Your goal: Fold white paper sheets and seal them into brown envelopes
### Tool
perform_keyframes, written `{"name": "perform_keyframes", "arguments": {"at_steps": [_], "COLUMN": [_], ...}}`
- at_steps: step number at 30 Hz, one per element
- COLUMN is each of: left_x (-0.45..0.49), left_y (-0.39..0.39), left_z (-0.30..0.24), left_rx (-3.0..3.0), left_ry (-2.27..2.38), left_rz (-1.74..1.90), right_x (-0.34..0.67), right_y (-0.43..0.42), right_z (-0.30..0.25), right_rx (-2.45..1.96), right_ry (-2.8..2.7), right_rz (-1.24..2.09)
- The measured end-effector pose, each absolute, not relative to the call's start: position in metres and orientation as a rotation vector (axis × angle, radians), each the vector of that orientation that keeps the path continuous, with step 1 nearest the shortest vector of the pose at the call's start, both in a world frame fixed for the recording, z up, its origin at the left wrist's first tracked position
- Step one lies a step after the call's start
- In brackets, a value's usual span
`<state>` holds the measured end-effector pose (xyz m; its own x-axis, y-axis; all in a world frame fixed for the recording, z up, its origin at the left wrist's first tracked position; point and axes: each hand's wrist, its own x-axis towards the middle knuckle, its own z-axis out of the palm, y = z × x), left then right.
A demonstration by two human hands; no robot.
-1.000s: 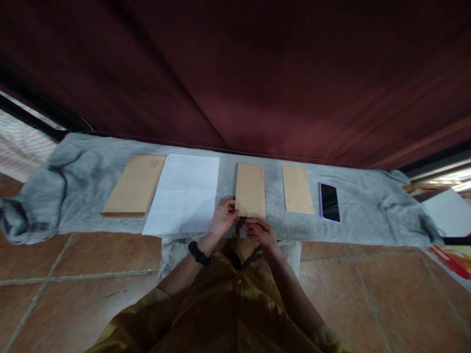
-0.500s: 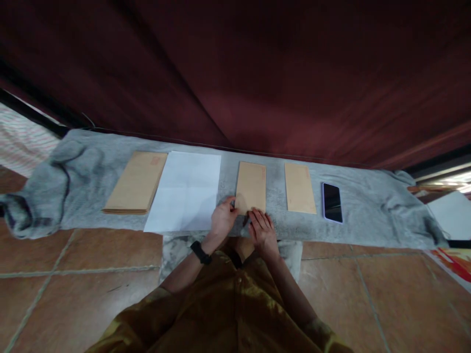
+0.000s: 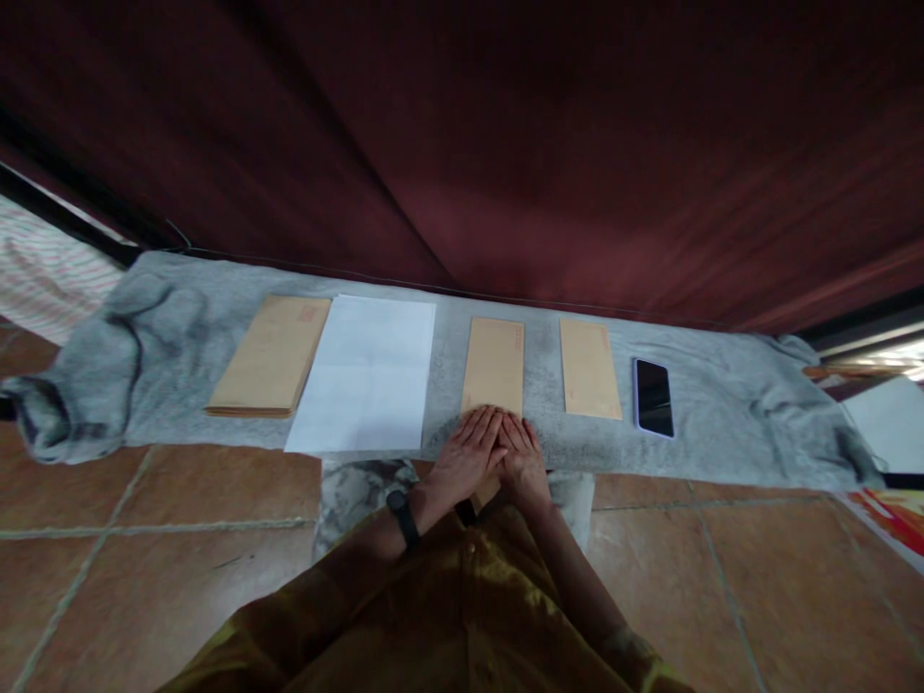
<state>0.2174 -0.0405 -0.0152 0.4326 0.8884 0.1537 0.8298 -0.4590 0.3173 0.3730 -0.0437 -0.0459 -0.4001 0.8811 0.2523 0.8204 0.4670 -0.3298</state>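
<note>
A brown paper envelope (image 3: 494, 362) lies lengthwise in front of me, red print at its upper right corner. My left hand (image 3: 471, 450) rests flat on its near end, fingers stretched out and holding nothing. Beside it and touching it, my right hand (image 3: 523, 460) also lies flat with its fingers straight, over the near right corner. The envelope's near edge is hidden under both hands. To the left is a stack of white paper sheets (image 3: 365, 375), and beyond it a pile of brown envelopes (image 3: 269, 356). Another single envelope (image 3: 590, 370) lies to the right.
A grey cloth (image 3: 729, 404) covers the long, narrow surface, bunched at its left end. Right of the single envelope lies a phone (image 3: 654, 398) in a purple case. A dark red curtain (image 3: 505, 212) hangs along the far edge. Tiled floor (image 3: 217, 568) shows on the near side.
My left hand has moved right, from the envelope's lower left corner onto its near end next to my right hand. Its fingers have gone from gripping the edge to lying flat.
</note>
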Motion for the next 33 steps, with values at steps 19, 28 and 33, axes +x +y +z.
{"name": "perform_keyframes", "arguments": {"at_steps": [19, 28, 33], "left_x": [0.205, 0.209, 0.211], "left_y": [-0.052, -0.053, -0.053], "left_z": [-0.025, -0.026, -0.031], "left_rx": [2.598, 2.659, 2.681], "left_ry": [1.540, 1.541, 1.566], "left_rz": [0.250, 0.133, 0.119], "right_x": [0.395, 0.405, 0.389], "right_y": [-0.050, -0.051, -0.045], "right_z": [-0.038, -0.042, -0.037], "right_rx": [-1.488, -1.482, -1.419], "right_ry": [-2.296, -2.254, -2.275], "right_rz": [0.203, 0.216, 0.260]}}
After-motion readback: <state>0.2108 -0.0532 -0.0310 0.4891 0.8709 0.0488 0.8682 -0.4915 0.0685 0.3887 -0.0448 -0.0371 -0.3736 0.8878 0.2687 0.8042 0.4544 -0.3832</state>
